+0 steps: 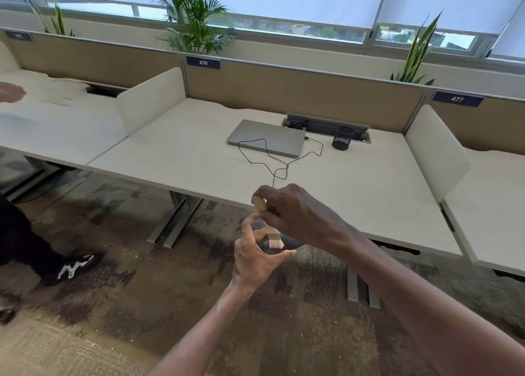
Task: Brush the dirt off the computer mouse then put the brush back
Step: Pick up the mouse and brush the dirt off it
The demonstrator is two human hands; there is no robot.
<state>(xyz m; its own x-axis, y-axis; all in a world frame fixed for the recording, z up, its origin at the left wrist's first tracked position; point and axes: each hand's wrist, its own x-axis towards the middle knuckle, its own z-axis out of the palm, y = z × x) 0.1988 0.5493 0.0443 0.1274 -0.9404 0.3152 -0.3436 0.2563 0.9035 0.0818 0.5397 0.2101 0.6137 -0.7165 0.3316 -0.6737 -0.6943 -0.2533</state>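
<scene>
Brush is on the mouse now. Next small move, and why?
Probably another short stroke across the mouse. The right hand holds the brush with bristles on it, the left hand cradles it off the desk edge, and pale dust shows near the bristles.

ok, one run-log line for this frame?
phase: brushing | left hand: holds mouse off desk | right hand: holds brush, bristles on mouse | brush return: not yet done

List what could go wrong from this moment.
1. The mouse is held off the desk edge over carpet in the left hand; a slip would likely drop it.
2. Its cable loops across the laptop; pulling may tug it.
3. The brush in the right hand sheds dirt onto the floor.
</scene>
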